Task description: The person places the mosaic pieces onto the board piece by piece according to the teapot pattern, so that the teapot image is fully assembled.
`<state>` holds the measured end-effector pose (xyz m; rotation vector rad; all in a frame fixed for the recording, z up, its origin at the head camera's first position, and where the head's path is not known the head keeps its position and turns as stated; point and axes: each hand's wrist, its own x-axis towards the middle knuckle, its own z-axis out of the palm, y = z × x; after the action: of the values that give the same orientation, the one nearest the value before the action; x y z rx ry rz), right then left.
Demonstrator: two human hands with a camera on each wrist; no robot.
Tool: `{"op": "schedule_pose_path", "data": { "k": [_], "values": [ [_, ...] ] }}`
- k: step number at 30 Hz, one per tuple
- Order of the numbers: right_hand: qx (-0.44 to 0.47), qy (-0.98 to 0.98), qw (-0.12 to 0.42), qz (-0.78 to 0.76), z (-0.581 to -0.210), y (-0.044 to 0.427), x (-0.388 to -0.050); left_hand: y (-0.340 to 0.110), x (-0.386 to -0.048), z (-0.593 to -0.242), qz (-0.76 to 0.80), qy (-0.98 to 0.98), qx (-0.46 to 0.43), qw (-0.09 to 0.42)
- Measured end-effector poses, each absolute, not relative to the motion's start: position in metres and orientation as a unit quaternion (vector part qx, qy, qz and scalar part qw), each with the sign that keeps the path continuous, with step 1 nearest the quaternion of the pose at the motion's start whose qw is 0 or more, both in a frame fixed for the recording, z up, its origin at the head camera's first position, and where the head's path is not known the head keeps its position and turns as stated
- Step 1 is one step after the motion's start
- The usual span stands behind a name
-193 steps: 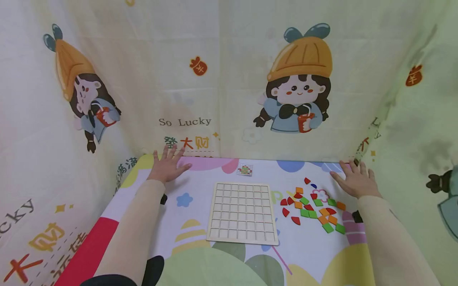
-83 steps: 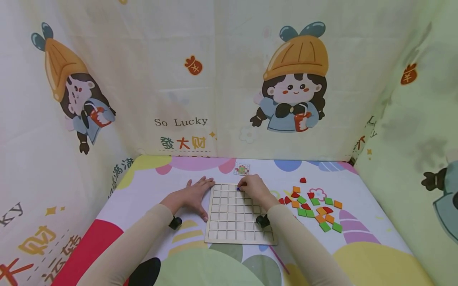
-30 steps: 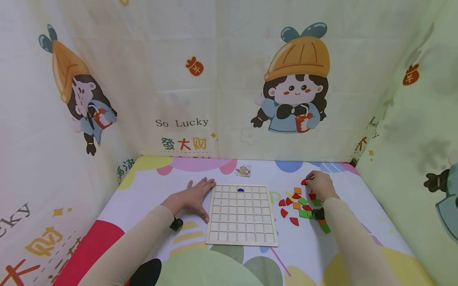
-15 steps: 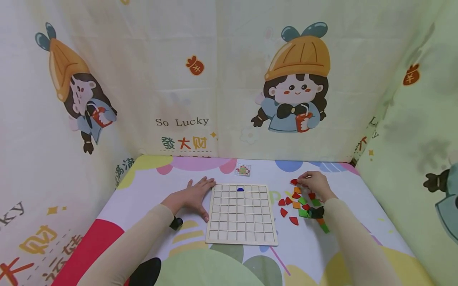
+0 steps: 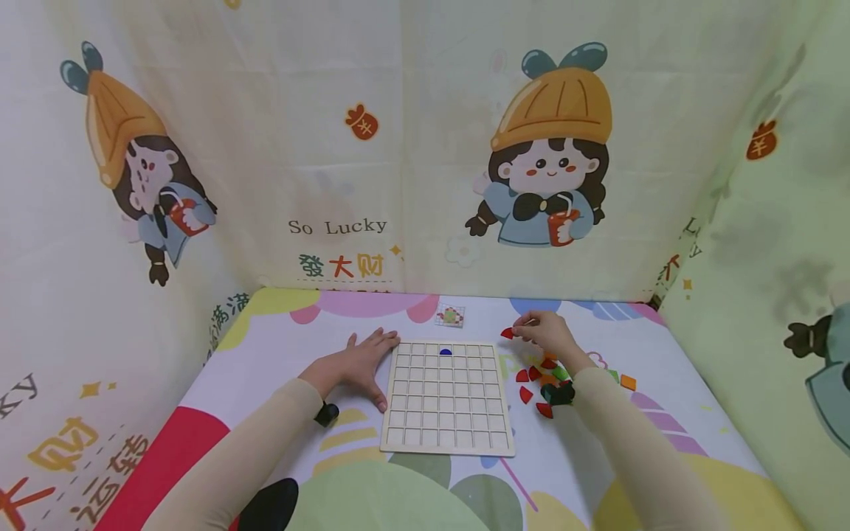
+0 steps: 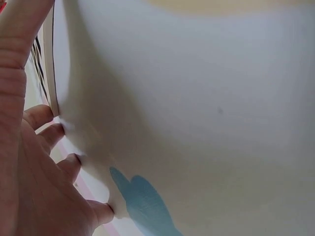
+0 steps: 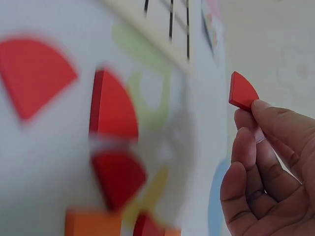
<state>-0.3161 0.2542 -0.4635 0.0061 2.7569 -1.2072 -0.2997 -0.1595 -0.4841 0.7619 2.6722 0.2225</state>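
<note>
Lying on the patterned cloth (image 5: 551,450), the gridded wooden board (image 5: 447,404) has the person's left hand (image 5: 355,365) at its left edge, fingers spread. The right hand (image 5: 546,333) pinches a red quarter-circle piece (image 5: 508,333) (raised above the cloth) near the board's far right corner; a blue half-circle (image 5: 446,352) sits in a far-row cell.

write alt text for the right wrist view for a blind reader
The right hand holds up a red wedge, pinched in its fingers. More red wedges and orange pieces lie on the patterned table, near a wooden grid board.
</note>
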Motion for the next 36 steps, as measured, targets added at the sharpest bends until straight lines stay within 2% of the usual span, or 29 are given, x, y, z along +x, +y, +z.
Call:
{"op": "schedule_pose_path", "data": {
  "k": [17,36],
  "values": [
    [-0.034,0.894,0.070,-0.441,-0.474,0.174,-0.315,-0.160,-0.300,-0.486,0.081,0.944,0.269,0.174],
    [-0.109,0.896,0.066,-0.425,-0.484,0.122,-0.307,-0.159,-0.299,-0.483,0.086,0.942,0.267,0.182]
  ]
}}
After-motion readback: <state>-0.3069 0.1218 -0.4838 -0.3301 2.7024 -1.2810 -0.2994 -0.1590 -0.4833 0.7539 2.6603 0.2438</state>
